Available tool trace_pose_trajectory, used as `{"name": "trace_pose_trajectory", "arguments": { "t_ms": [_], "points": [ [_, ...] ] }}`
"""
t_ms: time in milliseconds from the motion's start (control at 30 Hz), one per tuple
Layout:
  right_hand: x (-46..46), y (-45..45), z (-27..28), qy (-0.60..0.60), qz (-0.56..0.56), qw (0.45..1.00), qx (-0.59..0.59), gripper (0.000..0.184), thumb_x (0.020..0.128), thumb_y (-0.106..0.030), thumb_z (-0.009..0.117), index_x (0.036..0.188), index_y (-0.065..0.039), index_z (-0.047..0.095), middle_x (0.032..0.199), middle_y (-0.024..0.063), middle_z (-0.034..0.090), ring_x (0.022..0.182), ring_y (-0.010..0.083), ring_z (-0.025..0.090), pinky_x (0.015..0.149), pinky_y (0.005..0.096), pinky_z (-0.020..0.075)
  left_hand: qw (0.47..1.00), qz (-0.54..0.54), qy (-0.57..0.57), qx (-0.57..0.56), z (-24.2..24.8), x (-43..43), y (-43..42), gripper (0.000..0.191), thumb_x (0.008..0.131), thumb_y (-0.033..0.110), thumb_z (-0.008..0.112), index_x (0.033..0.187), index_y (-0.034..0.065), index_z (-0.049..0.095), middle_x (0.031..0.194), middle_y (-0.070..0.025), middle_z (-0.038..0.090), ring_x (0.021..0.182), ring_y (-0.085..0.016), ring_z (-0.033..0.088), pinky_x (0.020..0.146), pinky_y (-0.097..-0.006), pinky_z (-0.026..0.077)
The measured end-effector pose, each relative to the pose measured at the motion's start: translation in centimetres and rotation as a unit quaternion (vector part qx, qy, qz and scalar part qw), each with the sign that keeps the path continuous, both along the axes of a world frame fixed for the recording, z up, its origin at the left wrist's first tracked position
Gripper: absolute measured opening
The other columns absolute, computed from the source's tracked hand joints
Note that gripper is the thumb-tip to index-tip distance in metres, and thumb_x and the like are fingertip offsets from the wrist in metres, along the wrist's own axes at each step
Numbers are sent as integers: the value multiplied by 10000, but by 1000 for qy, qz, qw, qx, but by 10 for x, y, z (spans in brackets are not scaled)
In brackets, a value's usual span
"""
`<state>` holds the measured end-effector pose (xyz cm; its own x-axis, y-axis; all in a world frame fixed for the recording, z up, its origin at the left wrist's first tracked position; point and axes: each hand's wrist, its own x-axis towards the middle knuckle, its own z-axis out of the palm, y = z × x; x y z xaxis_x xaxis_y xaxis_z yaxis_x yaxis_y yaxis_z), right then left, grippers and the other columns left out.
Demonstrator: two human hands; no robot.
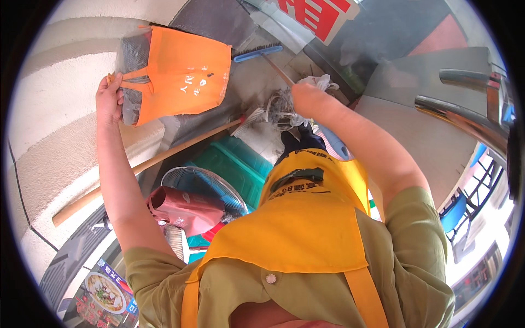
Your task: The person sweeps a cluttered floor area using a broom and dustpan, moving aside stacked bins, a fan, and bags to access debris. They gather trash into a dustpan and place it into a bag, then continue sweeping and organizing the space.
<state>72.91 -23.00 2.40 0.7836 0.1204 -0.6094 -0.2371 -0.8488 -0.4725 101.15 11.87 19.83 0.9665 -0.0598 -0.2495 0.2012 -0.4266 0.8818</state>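
Observation:
My left hand [110, 96] is raised at the upper left, gripping the handles of an orange fabric bag [176, 74] that bears printed characters. Clear plastic [132, 100] shows along the bag's handle side; what the bag contains is hidden. My right hand [309, 100] is closed around the brown stick of a broom [258, 53]. The broom's blue head rests on or just above the tiled floor, its dark bristles facing away from me. Below my right hand, white plastic bags [322, 82] and tangled grey wire or cord [280, 107] lie near my feet.
A second broom [248, 122] with a long wooden handle leans along the left wall. Green plastic boxes [229, 158], a round wire fan guard [205, 174] and a dark red bag [186, 209] crowd my left side. Grey panels [414, 135] and shiny metal tubes [455, 110] stand at right.

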Motion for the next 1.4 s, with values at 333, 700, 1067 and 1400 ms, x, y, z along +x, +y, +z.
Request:
{"name": "trace_pose_trajectory", "arguments": {
  "t_ms": [333,700,1067,1400],
  "points": [
    [-62,-10,-1,96,-83,984,122,126,788,-76,647,826,44,661,771,162,654,666,285,655,548,358,512,1000,-6,6,-28,-39,-3,14,122,876,121,681,904,104,563,687,67,496,477,-17,373,395,-191,277],
    [-109,12,145,206,-574,690,389,322,933,-121,541,1218,15,478,677,64,545,441,79,444,368,240,366,999,10,2,-31,-77,-14,-7,192,868,152,691,953,50,552,660,30,482,443,-46,391,371,-220,298],
    [-174,15,359,174,-594,702,352,419,941,-88,477,1335,52,458,598,45,518,361,52,423,318,193,320,998,36,-28,-47,-170,-12,-20,169,824,91,716,901,-6,601,829,-31,604,772,-104,533,717,-258,448],
    [-155,20,276,164,-374,869,279,185,932,-125,519,1011,23,597,625,49,543,405,76,461,373,219,377,991,-35,-118,59,-209,-63,-55,218,805,136,727,873,-26,597,814,-87,644,753,-171,600,733,-308,478]
  ]
}}
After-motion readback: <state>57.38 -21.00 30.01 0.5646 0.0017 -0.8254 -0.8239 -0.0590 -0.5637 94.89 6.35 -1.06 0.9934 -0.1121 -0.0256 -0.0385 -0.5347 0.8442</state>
